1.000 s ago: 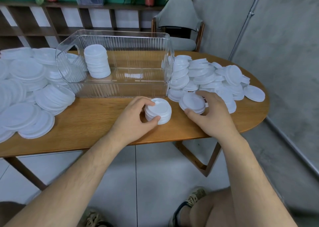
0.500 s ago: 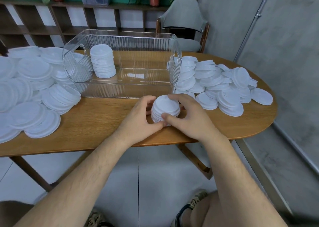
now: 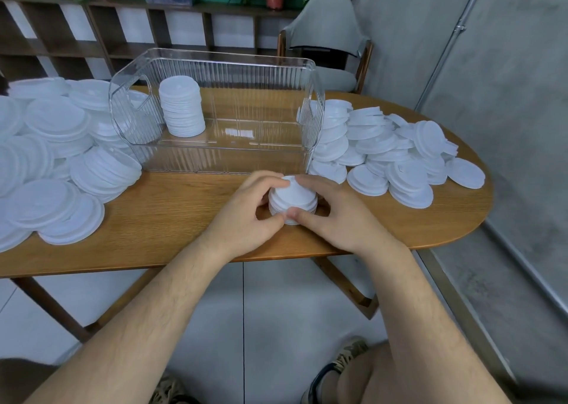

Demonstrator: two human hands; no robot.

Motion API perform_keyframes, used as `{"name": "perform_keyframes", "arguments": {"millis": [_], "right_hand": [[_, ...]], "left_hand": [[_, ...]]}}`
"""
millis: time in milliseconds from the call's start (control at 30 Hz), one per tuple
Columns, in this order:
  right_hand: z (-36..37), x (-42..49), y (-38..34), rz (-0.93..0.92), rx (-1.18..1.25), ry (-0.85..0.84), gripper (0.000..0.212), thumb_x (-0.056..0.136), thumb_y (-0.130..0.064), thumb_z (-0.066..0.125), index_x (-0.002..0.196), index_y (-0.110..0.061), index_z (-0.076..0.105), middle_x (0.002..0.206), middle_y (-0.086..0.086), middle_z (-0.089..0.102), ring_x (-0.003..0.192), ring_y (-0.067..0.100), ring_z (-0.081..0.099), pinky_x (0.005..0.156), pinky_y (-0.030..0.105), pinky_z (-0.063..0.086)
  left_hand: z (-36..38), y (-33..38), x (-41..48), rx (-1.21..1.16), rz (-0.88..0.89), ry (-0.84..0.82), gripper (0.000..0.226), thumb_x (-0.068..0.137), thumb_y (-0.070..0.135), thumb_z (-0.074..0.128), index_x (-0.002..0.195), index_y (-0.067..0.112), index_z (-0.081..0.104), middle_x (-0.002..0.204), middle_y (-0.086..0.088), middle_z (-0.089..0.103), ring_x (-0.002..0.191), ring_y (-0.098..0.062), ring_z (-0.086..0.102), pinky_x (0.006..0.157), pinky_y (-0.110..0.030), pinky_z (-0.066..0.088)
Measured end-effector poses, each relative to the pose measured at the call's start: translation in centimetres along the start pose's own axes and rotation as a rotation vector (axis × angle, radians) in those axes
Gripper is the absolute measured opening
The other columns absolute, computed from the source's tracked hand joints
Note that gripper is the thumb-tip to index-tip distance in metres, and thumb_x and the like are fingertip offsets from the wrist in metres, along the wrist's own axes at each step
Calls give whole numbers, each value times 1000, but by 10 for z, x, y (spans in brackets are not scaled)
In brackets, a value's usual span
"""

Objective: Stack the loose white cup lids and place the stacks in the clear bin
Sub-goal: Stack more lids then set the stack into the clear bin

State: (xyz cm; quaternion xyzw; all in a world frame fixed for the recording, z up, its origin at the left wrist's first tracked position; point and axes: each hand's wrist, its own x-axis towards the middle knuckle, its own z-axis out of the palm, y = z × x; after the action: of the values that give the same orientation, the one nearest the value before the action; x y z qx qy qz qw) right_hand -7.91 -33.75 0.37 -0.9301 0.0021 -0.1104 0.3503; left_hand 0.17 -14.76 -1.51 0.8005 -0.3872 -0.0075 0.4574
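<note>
Broadly, an oval wooden table bears a ribbed clear bin (one upright lid stack inside); before its right corner a short stack of round white lids stands, axis vertical; left hand and right hand curl round it, fingertips pinching its rim.

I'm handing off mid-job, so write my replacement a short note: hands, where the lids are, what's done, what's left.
The left hand and right hand both grip a short lid stack on the table, just in front of the clear bin.
Done: one tall stack stands in the bin's left end.
To do: bin this stack, then stack the left pile and right pile of loose lids.
</note>
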Motion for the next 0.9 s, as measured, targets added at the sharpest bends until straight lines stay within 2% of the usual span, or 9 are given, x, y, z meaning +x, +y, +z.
{"name": "perform_keyframes", "arguments": {"millis": [33,100,167,233,367,500,633,800,900], "right_hand": [[0,0,1,-4,-9,-1,67,89,-47,74,148,-26,49,151,-15,47,131,-12,36,110,4,26],[1,-1,4,-7,-18,-5,72,88,-50,73,151,-27,46,157,-11,43,142,-4,34,120,23,29],[0,-3,5,-33,-3,10,71,89,-51,71,152,-29,45,158,-11,41,145,1,33,121,34,32],[-3,-4,7,-77,-10,84,63,92,-51,65,149,-29,48,154,-12,46,143,2,37,116,37,38],[-13,-8,7,-110,-86,260,46,97,-39,62,141,-26,57,139,-11,59,128,5,48,106,33,46],[-22,-10,11,-93,-208,375,44,95,-26,63,139,-22,58,132,-4,64,123,13,51,100,30,45],[-38,-10,28,11,-259,492,44,97,-27,60,140,-18,57,133,0,64,126,21,53,102,40,47],[-62,-7,56,131,-305,754,39,97,-30,62,134,-17,62,127,2,65,121,22,54,100,36,43],[-76,-1,73,221,-315,838,40,96,-32,61,134,-17,62,129,1,63,122,23,51,102,33,37]], "left_hand": [[1,-1,0,9,-9,3,40,93,15,68,132,21,60,137,16,48,133,2,43,109,-29,45],[2,0,1,7,-17,23,30,100,26,59,129,22,62,136,17,49,132,1,45,110,-35,45],[3,3,0,31,-3,55,31,103,37,51,128,25,63,139,18,47,134,1,43,113,-35,42],[5,8,0,100,25,94,36,102,40,48,131,24,62,142,16,46,136,0,41,115,-29,36],[14,28,10,266,128,158,37,101,33,55,133,17,61,141,9,50,133,-7,46,113,-25,36],[32,51,34,384,217,139,41,100,29,56,137,12,60,141,3,54,131,-14,49,113,-27,37],[54,68,62,415,246,115,41,100,28,57,139,15,58,141,2,55,130,-17,50,110,-32,42],[78,86,104,436,242,8,45,101,31,54,145,19,51,147,4,49,136,-17,43,111,-35,41],[93,92,130,455,232,-52,49,102,32,53,149,18,46,151,2,44,139,-19,39,114,-36,36]]}}
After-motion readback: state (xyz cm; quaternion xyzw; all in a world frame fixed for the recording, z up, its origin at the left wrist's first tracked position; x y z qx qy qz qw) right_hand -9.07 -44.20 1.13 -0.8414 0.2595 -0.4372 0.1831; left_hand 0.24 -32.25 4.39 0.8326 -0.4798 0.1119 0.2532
